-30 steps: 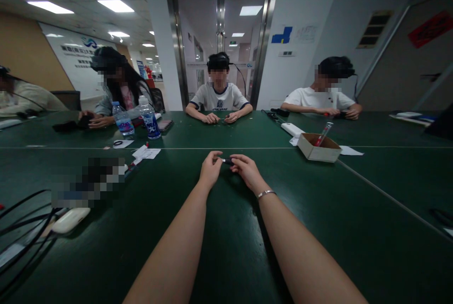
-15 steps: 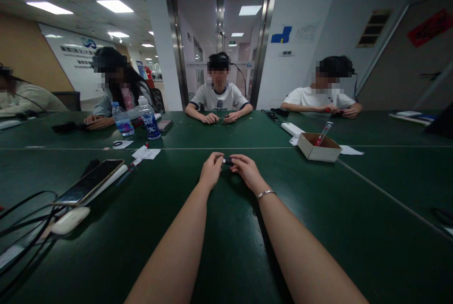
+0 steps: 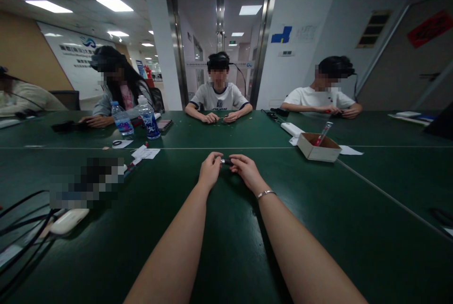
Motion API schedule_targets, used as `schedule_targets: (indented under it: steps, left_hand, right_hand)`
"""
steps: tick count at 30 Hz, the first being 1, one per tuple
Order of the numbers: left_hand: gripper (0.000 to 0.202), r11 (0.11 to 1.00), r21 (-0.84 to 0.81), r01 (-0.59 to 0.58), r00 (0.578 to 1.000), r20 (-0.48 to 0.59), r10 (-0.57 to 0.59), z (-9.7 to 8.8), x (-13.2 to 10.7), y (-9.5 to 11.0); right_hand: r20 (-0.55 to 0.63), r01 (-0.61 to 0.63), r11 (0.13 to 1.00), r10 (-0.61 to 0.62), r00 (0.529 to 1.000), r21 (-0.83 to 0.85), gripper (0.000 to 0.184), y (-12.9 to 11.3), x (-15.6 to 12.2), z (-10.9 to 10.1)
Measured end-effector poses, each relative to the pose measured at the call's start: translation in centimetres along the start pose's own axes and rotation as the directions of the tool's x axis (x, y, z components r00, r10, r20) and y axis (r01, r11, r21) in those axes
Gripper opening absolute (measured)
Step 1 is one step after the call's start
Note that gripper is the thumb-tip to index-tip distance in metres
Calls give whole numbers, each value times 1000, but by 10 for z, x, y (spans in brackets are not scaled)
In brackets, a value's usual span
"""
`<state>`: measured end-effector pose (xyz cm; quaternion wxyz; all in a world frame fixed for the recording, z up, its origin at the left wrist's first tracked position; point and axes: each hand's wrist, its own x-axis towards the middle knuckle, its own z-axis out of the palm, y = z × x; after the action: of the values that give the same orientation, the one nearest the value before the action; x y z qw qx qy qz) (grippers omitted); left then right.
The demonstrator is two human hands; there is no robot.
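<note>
In the head view, my left hand [image 3: 210,172] and my right hand [image 3: 247,172] meet just above the green table, fingertips facing each other. Between them is a small, slim black piece with a silver end [image 3: 227,162]; its exact kind is too small to make out. The fingers of my left hand pinch the silver end. My right hand grips the black end between thumb and fingers. Both ends are partly covered by fingertips. A silver bracelet [image 3: 266,194] circles my right wrist.
A cardboard box [image 3: 320,152] with a clear-and-red tube stands ahead right. Papers [image 3: 146,153], two bottles [image 3: 150,122], a white charger-like device [image 3: 71,221], black cables [image 3: 33,221] and a blurred-out patch lie left. Several people sit across the green table [image 3: 226,257].
My left hand has shifted very slightly left, and a little more of the silver end shows between the hands. My right hand has stayed almost still.
</note>
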<state>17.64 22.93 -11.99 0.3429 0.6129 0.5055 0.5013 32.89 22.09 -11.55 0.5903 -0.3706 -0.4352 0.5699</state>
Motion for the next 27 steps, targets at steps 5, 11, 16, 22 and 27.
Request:
schedule_targets:
  steps: [5,11,16,22,27]
  left_hand:
    - [26,1000,16,-13,1000,0,13,0,1,-2]
    - [25,1000,8,-5,1000,-3,5,0,0,-1]
    - [29,1000,-19,19,1000,-24,-19,1,-1,1]
    - [28,999,-25,33,999,-20,-33,1,-1,2]
    - [26,1000,-22,-6,1000,-22,5,0,0,0]
  right_hand:
    - [-14,-12,1000,11,1000,-11,18,0,0,0]
    - [-15,-6,1000,6,1000,-15,18,0,0,0]
    - [-23,-12,1000,12,1000,-12,18,0,0,0]
    - [-19,-20,1000,20,1000,-1,17,-1,0,1]
    - [-20,-12,1000,12,1000,-12,19,0,1,0]
